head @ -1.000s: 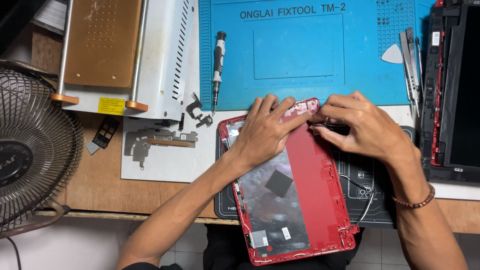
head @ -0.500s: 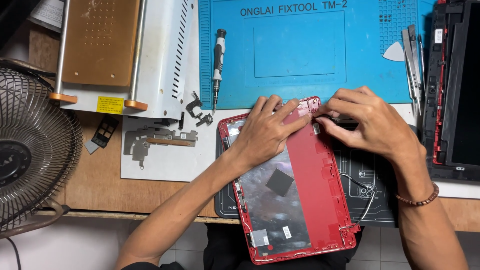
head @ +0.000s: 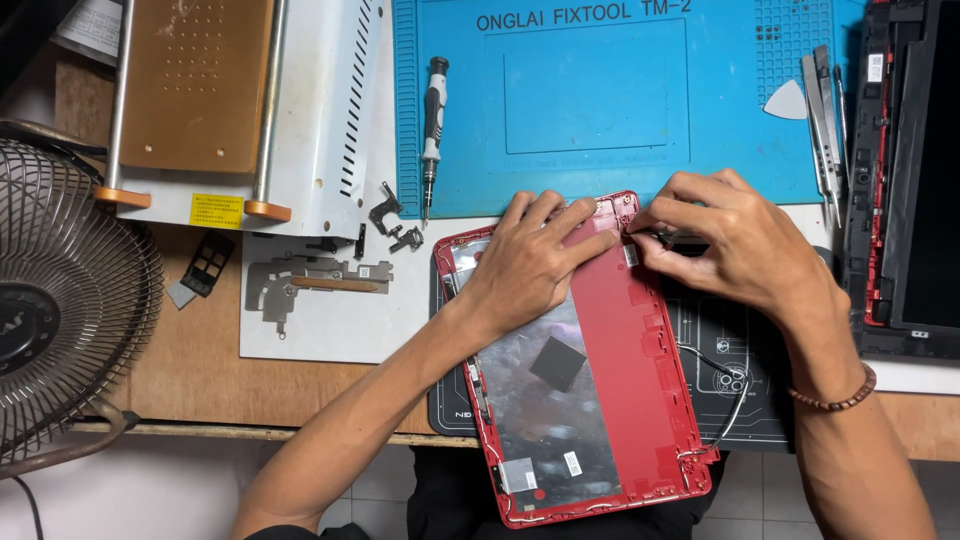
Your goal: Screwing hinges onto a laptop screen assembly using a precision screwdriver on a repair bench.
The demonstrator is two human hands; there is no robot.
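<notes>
Lying tilted beneath both hands, red laptop lid shell (head: 620,400), inner face up. Left hand (head: 530,262) pressed flat, fingers spread, on its upper edge; right hand (head: 735,245) pinching a small dark part at the top corner. Beyond the hands: blue mat (head: 600,100), screwdriver (head: 432,125). Left of them: fan (head: 60,310).

Bright, even overhead light, soft short shadows under both hands. Mild glare on the silvery foil inside the red laptop lid (head: 560,400) and on the white metal housing (head: 330,100). Focus sharp across the blue mat (head: 600,100); fan (head: 60,320) at left edge slightly stretched. No motion blur.
</notes>
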